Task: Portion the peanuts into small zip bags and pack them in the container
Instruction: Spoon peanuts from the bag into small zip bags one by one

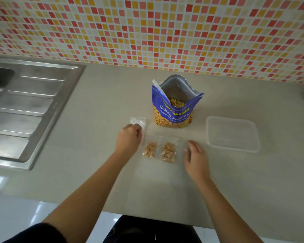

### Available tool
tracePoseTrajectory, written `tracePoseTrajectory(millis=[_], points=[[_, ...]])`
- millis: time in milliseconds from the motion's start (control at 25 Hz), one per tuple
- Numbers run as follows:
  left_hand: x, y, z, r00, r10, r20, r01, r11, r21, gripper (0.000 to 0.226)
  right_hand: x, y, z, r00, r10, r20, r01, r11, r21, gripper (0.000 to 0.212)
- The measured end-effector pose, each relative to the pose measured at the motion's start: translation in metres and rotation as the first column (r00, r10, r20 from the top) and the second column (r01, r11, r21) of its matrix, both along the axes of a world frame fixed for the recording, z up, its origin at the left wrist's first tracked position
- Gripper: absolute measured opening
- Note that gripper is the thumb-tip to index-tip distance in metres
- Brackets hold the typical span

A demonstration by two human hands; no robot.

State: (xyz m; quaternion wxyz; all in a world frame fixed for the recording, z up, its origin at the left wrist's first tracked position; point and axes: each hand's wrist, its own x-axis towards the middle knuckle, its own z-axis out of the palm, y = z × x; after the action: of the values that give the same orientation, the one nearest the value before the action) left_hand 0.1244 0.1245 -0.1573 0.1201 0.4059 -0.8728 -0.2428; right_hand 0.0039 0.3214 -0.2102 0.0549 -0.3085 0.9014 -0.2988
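Counter (235, 181): grey, with a steel sink (33, 111) at far left.
Container (233, 135): clear plastic, right of the pouch.
Peanut pouch (174, 114): blue, standing open, printed "TONG GARDEN" and "Salted Peanuts"; a white spoon (159, 87) leans inside.
Right hand (196, 156): fingers loose, holding nothing, just right of the filled bags.
Left hand (130, 137): fingers curled at the empty zip bags (138, 120); blur hides whether they grip.
Filled bags (168, 152): two, side by side, between the hands.

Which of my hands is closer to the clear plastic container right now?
Right. The right hand is just left of the container; the left hand is farther off, beyond the two filled bags, by the empty zip bag.
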Motion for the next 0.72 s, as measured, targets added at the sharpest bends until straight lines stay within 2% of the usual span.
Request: tracePoseTrajectory(millis=[120, 240, 360, 600, 720], points=[[0.000, -0.037, -0.014, 0.960, -0.130, 0.247, 0.123, 0.991, 0.045, 0.049, 0.016, 0.011, -0.013, 0.994, 0.091, -0.061, -0.077, 0.976, 0.202, 0.059], [-0.009, -0.053, -0.013, 0.900, -0.197, 0.388, 0.208, 0.978, 0.015, 0.062, 0.020, 0.013, -0.018, 0.988, 0.112, -0.109, -0.071, 0.941, 0.330, 0.059], [-0.016, -0.060, -0.009, 0.878, -0.238, 0.416, 0.291, 0.954, -0.068, 0.050, 0.020, 0.014, -0.021, 0.987, 0.105, -0.121, -0.056, 0.935, 0.350, 0.058], [-0.011, -0.056, -0.009, 0.903, -0.209, 0.375, 0.303, 0.929, -0.214, 0.029, 0.021, 0.014, -0.023, 0.982, 0.119, -0.148, -0.064, 0.941, 0.333, 0.059], [-0.002, -0.058, 0.002, 0.920, -0.210, 0.332, 0.304, 0.915, -0.264, 0.021, 0.019, 0.017, -0.025, 0.982, 0.124, -0.139, -0.089, 0.967, 0.237, 0.062]])
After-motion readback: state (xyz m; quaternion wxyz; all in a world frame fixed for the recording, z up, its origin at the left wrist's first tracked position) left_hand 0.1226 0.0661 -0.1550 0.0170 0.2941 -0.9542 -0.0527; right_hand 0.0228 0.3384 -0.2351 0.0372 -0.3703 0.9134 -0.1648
